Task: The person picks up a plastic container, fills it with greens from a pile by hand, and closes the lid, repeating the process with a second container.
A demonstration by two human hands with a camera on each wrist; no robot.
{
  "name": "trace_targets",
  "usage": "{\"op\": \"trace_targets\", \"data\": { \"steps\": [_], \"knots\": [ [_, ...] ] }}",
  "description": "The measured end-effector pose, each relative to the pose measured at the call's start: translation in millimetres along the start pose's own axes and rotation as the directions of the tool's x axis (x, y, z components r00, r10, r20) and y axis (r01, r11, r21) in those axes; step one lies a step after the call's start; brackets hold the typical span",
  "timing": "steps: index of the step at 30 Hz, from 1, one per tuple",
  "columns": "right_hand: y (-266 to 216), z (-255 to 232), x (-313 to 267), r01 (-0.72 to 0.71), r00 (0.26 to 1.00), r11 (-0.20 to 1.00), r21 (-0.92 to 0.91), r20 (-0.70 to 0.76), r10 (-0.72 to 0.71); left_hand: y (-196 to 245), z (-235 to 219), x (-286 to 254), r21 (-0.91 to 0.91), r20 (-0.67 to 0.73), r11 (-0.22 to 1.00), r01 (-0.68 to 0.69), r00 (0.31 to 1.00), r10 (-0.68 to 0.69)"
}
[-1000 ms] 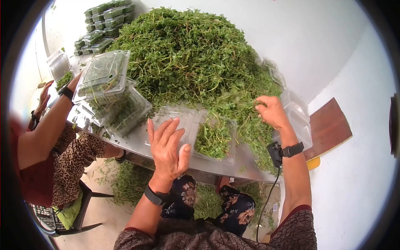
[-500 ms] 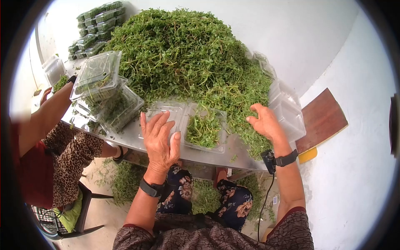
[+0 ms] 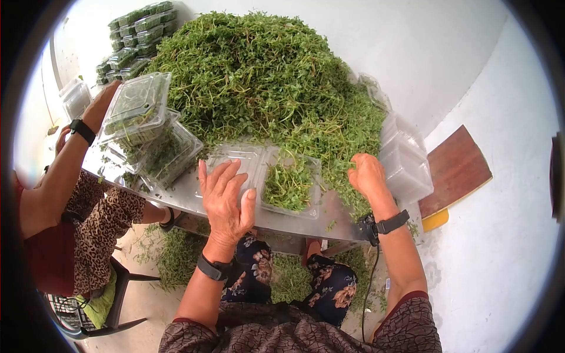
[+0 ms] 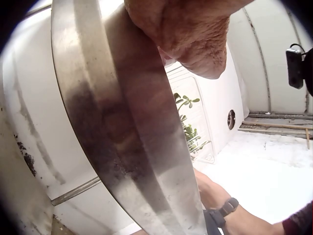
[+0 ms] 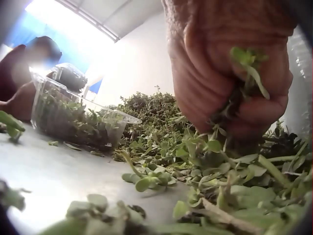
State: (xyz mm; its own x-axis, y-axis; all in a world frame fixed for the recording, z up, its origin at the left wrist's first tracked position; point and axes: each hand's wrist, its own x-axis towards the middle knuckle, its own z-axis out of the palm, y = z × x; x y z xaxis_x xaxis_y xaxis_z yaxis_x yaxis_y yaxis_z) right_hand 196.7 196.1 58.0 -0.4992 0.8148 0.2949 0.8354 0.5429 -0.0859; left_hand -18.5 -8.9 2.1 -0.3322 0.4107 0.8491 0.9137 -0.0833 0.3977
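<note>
While the left hand lies flat with fingers straight and spread on the open lid of the clamshell, the right hand is curled into the herbs at the pile's near right edge. Seen from the head, the clamshell sits on the table at its near edge, just near of the pile; its long axis runs left to right, the bare lid to the left under the fingers and the tray to the right, part filled with greens. Left of it stand filled boxes, stacked and tilted, and another person's hand touches the top one. More packed boxes lie far left by the wall. Empty tubs sit right of the pile.

From the left wrist, the heel of the left hand rests over the table edge, and a strip of the clamshell with a few leaves shows beyond it.

From the right wrist, the right hand has its fingers closed on a tuft of herbs and leaves stick out between them. Left of it, farther off on the table, stands the clamshell, holding greens.
</note>
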Motion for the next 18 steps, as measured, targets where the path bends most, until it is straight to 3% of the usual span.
{"op": "trace_targets", "data": {
  "steps": [2,4,5,7,8,10,13,14,16,18],
  "knots": [
    [3,-2,-1,-0.003,1.0,1.0,0.004,-0.014,0.003,0,0,0,0.0,0.003,1.0,0.0,1.0,0.0],
    [8,-5,-4,0.001,0.986,0.981,0.196,-0.164,0.031,0,-1,0,0.001,0.007,1.0,-0.001,1.0,0.001],
    [12,-7,-5,0.0,0.985,0.981,0.195,-0.167,0.033,1,0,0,0.002,0.007,1.0,0.003,1.0,-0.003],
    [18,-14,-8,0.083,0.959,0.934,0.346,-0.283,0.02,1,0,1,-0.002,0.006,1.0,0.002,1.0,-0.002],
    [19,-19,-10,0.083,0.958,0.935,0.344,-0.286,0.021,1,1,1,-0.002,0.004,1.0,0.006,1.0,-0.006],
    [12,-37,-16,-0.081,0.969,0.861,0.503,-0.162,0.186,1,0,1,-0.003,0.002,1.0,0.008,1.0,-0.008],
    [8,-46,-25,0.009,0.954,0.769,0.639,-0.236,0.185,2,0,1,-0.005,0.007,1.0,0.014,1.0,-0.014],
    [5,-53,-28,0.009,0.953,0.769,0.639,-0.238,0.186,1,1,0,-0.003,0.005,1.0,0.013,1.0,-0.013],
    [0,-68,-33,-0.068,0.937,0.617,0.784,-0.162,0.309,1,1,0,0.0,0.0,1.0,0.011,1.0,-0.011],
    [0,-77,-36,-0.06,0.932,0.575,0.816,-0.16,0.324,1,1,0,0.003,-0.001,1.0,0.011,1.0,-0.011]
  ]
}}
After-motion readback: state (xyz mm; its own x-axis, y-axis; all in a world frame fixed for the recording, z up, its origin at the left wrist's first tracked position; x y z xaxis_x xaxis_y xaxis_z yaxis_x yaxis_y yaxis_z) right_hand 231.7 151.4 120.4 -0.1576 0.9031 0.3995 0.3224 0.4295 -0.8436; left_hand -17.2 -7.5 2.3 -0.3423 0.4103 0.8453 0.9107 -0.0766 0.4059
